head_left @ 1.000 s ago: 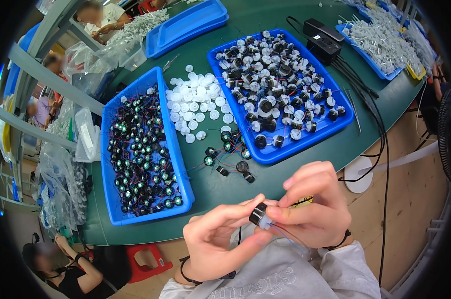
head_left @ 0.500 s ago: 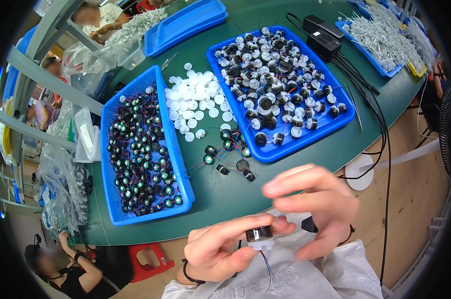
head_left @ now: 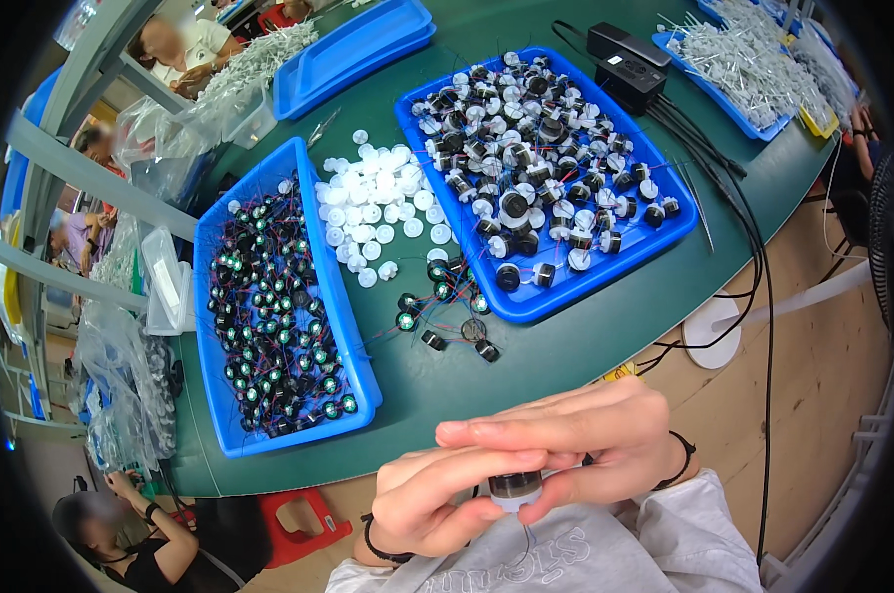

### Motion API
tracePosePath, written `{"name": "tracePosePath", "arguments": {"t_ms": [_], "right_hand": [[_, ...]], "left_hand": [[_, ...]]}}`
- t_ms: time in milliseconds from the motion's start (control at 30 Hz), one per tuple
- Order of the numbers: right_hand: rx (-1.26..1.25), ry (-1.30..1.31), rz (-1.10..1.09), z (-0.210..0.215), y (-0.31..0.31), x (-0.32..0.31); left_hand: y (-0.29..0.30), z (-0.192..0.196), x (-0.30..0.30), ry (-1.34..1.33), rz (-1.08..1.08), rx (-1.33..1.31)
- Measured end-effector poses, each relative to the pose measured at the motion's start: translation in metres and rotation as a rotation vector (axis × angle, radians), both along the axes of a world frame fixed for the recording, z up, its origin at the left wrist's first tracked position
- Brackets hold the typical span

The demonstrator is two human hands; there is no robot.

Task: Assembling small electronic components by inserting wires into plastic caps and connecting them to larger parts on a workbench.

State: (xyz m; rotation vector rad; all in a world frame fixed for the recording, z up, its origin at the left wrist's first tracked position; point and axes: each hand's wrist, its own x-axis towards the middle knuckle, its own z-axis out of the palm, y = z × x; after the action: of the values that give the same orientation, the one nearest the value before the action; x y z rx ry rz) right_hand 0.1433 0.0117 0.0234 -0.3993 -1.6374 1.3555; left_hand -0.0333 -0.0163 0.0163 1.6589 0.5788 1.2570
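Just off the near edge of a green counter [head_left: 432, 395], a worker's left hand [head_left: 419, 502] and right hand [head_left: 600, 435] meet around a black cylinder [head_left: 513, 482] fitted with a white cap [head_left: 516, 501]. The left grip pinches it firmly, fingers above, thumb below; the right grip folds tightly over, thumb against the cap, apparently to steady so small a piece. Thin wires [head_left: 528, 536] hang clear. Two raised-wall trays, a narrower blue tray [head_left: 358, 364] and a wider blue tray [head_left: 585, 284], seemingly keep loose parts from straying.
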Motion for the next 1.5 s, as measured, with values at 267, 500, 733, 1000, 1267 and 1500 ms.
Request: {"name": "tracePosePath", "arguments": {"t_ms": [267,500,733,1000,1267,1500], "right_hand": [[0.012,-0.04,-0.076,-0.002,-0.003,-0.007],[0.097,0.015,-0.219,-0.012,-0.004,-0.012],[0.09,-0.016,-0.186,-0.004,-0.003,-0.01],[0.203,-0.094,-0.248,-0.005,0.0,-0.022],[0.562,-0.169,-0.544,-0.002,0.007,-0.029],[0.683,-0.212,-0.51,-0.019,0.008,-0.024]], "left_hand": [[-0.002,0.009,0.003,0.033,0.101,-0.051],[-0.003,0.009,0.007,0.082,0.129,-0.124],[-0.007,0.003,0.011,0.055,0.214,-0.151],[-0.011,0.0,0.01,-0.097,0.301,-0.231],[-0.008,0.004,0.01,-0.296,0.317,-0.696],[-0.007,0.015,0.012,-0.186,0.343,-0.674]]}}
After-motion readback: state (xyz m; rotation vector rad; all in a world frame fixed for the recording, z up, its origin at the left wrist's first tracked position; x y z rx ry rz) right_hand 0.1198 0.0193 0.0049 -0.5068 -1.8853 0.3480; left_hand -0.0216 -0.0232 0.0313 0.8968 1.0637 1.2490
